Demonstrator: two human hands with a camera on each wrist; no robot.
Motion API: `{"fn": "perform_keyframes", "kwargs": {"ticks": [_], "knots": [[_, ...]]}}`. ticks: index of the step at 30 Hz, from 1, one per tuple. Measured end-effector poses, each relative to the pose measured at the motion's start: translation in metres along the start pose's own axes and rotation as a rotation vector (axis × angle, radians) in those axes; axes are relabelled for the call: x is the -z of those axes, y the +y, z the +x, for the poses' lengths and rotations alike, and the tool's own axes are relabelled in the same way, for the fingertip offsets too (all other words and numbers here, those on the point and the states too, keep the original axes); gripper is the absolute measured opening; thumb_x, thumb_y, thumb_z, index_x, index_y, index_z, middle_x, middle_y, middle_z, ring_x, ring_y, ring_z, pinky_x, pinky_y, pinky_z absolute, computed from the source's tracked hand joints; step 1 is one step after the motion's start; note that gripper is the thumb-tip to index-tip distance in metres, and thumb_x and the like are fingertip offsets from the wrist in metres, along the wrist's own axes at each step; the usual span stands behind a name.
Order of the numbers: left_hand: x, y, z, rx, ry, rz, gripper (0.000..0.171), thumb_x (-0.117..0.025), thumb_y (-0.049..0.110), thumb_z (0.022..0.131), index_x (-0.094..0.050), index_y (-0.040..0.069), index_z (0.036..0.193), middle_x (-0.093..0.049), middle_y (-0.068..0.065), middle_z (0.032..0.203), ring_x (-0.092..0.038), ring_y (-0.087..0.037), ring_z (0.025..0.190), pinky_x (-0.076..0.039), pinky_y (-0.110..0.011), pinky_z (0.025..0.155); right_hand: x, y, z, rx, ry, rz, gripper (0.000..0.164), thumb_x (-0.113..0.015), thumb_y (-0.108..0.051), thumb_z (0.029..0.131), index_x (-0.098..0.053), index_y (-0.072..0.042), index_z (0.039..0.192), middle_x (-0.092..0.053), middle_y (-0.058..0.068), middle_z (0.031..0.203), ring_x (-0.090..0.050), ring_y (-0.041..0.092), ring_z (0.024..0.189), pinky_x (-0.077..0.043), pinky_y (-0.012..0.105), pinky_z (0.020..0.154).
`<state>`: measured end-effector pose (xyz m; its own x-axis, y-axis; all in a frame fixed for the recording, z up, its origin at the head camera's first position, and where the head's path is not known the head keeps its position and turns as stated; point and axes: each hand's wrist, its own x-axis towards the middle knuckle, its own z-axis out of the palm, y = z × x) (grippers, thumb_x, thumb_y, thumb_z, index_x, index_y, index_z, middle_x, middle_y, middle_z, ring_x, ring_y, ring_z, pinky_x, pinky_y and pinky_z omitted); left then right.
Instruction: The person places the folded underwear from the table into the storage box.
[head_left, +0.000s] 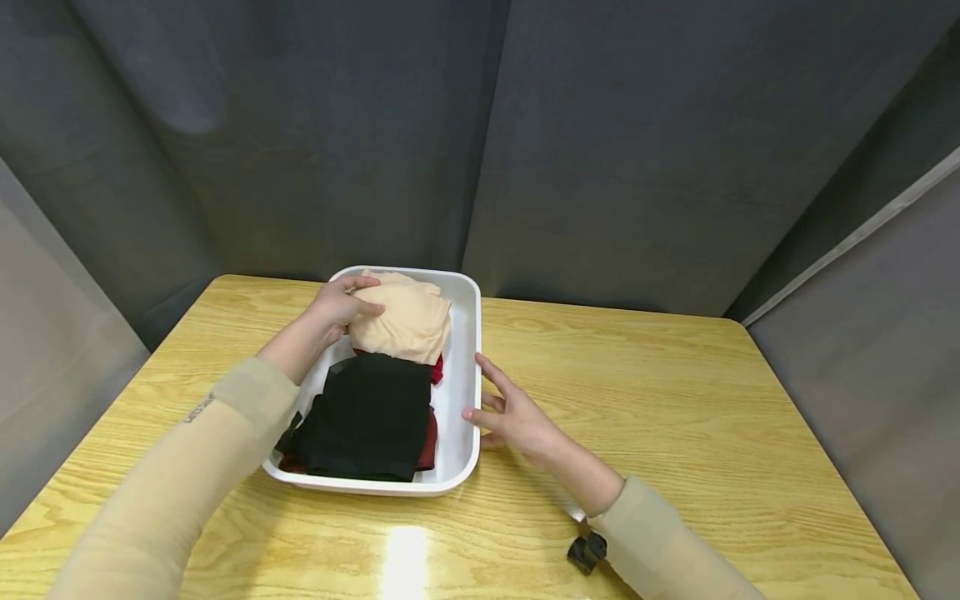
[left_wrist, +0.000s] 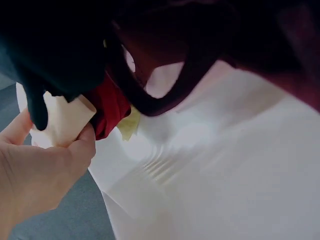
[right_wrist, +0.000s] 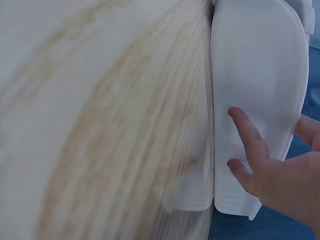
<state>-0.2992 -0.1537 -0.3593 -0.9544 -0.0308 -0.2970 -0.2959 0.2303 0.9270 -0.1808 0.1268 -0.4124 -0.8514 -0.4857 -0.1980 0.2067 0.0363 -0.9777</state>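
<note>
A white plastic bin [head_left: 455,433] with folded cloths in it stands on the table. My left hand [head_left: 333,308] grips the left side of a folded cream cloth [head_left: 408,321] at the bin's far end. In the left wrist view, thumb and fingers pinch its edge beside a red cloth [left_wrist: 111,112]. A folded black cloth [head_left: 375,412] lies in the near part, over a dark red cloth [head_left: 427,450]. My right hand [head_left: 517,421] is at the bin's right side, fingers spread and fairly straight, with fingertips against the outer wall [right_wrist: 260,60] in the right wrist view.
The wooden table [head_left: 637,400] extends to both sides of the bin. Dark grey curtains [head_left: 600,150] hang right behind the far edge. A small black device [head_left: 587,552] sits at the right wrist. Something pale yellow [left_wrist: 131,124] pokes out beneath the red cloth.
</note>
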Motion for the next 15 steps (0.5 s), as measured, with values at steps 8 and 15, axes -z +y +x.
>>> {"fn": "perform_keyframes", "kwargs": {"ticks": [8, 15], "knots": [[-0.0003, -0.0019, 0.0037, 0.0, -0.098, 0.039, 0.056, -0.063, 0.003, 0.088, -0.043, 0.009, 0.14, -0.039, -0.013, 0.142, -0.05, -0.018, 0.094, -0.045, -0.03, 0.072, 0.0009, 0.0, -0.0007, 0.008, -0.005, -0.005, 0.084, -0.061, -0.006, 0.091, -0.009, -0.027, 0.153, -0.016, 0.014, 0.156, -0.044, 0.045, 0.125, -0.052, 0.05, 0.078], [-0.0001, -0.0048, 0.0045, 0.014, -0.112, 0.073, 0.056, -0.062, 0.006, 0.09, -0.041, 0.009, 0.142, -0.034, -0.014, 0.148, -0.045, -0.026, 0.114, -0.041, -0.036, 0.083, 0.0007, -0.0004, -0.0012, -0.001, 0.002, -0.011, 0.084, -0.062, -0.006, 0.09, -0.01, -0.028, 0.152, -0.017, 0.012, 0.156, -0.045, 0.043, 0.124, -0.052, 0.05, 0.077]]}}
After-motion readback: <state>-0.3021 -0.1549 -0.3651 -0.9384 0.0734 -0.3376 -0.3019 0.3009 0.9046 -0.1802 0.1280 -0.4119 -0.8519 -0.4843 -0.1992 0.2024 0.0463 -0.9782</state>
